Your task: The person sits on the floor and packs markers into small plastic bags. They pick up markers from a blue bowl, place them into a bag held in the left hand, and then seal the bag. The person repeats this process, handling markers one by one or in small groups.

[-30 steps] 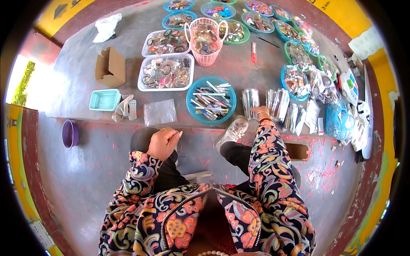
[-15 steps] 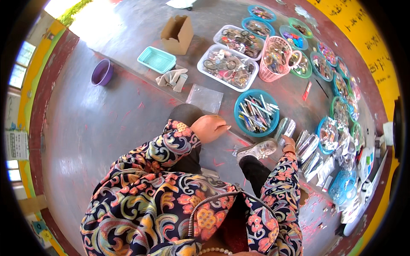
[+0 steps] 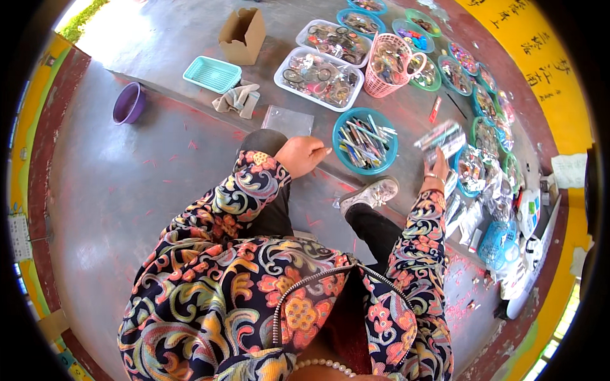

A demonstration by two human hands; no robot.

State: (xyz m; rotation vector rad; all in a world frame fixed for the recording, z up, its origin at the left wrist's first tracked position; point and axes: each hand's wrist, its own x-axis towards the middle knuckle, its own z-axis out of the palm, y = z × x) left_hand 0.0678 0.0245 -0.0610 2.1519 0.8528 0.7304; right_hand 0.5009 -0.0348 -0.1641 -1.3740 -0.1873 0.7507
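My right hand (image 3: 436, 170) reaches out past my shoe and grips a clear plastic pack of pens (image 3: 441, 137) by its near end. The pack is tilted and a little blurred. Over my left knee, my left hand (image 3: 301, 156) is closed, its thumb against curled fingers, and nothing shows in it. Just beyond the hands stands a round blue basket (image 3: 341, 160) of loose pens and markers. A flat clear plastic bag (image 3: 289, 120) lies on the floor beyond my left hand. More long clear packs (image 3: 455, 213) lie beside my right forearm.
White trays (image 3: 286, 91) of hair ties and a pink basket (image 3: 381, 79) stand farther off. Several bowls of small goods curve along the right. A turquoise tray (image 3: 215, 74), cardboard box (image 3: 244, 41), grey cloth (image 3: 236, 100) and purple bowl (image 3: 130, 105) sit left. A raised floor edge crosses between.
My right hand has lifted a pack of pens from beside the pile and moved it farther away and to the right. My left hand stays closed over the knee. The whole view has shifted slightly.
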